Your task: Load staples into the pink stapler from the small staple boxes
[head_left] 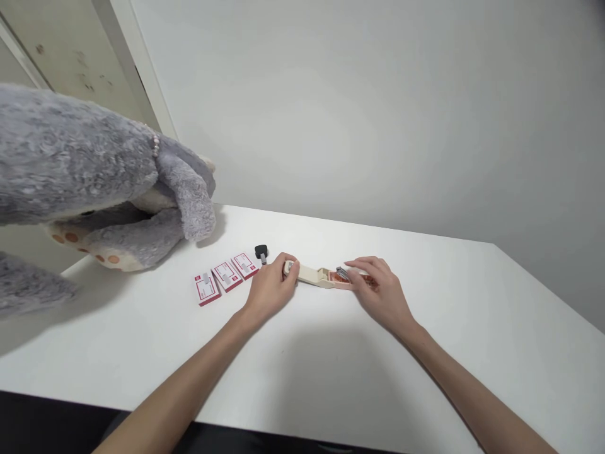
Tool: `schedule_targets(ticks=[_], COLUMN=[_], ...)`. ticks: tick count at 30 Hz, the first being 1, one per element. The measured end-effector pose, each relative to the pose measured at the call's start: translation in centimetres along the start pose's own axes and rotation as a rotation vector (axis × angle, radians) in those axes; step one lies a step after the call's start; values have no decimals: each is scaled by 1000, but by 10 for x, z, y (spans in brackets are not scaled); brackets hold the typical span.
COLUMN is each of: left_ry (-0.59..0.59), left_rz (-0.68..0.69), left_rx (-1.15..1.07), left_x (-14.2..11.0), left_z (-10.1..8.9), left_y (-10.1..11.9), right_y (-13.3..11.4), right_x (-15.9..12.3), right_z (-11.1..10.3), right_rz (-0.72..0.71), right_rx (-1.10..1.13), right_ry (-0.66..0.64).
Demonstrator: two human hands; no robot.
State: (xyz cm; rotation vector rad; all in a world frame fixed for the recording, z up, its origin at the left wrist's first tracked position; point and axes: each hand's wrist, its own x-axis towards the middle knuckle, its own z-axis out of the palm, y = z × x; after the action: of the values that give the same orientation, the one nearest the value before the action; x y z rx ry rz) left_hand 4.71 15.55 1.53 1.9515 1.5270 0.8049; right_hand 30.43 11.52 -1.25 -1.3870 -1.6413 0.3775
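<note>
Left hand (276,282) and right hand (380,287) holding opened cream stapler (309,273), three red-and-white boxes (225,276) nearby, white table (449,328)

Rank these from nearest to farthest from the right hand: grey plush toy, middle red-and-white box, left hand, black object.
1. Left hand: just left of the right hand
2. Black object: just beyond the left hand
3. Middle red-and-white box: farther left
4. Grey plush toy: far left

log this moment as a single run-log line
left hand: grips cream hinged case | right hand: holds metal piece over case | nearby: three red-white boxes, black item, grey plush
</note>
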Motion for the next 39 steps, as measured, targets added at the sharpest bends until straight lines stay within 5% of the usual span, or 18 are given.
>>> schedule_targets(ticks=[7,11,16,24,39], left_ry=[60,94,76,-141,-285], left_rz=[-104,-156,-136,-43,94], left_rx=[-267,-415,-495,-491,-276], left_x=[4,7,8,-1,-10], left_z=[0,-1,-2,0,4], left_y=[-1,-2,-2,5,4], right_y=[11,14,2,2,-25], right_x=[9,13,13,13,0], right_z=[-7,-8,-9,-10,-9], right_rz=[282,385,309,188,221], right_rx=[134,434,660,523,467], right_ry=[95,114,-4,65,-1])
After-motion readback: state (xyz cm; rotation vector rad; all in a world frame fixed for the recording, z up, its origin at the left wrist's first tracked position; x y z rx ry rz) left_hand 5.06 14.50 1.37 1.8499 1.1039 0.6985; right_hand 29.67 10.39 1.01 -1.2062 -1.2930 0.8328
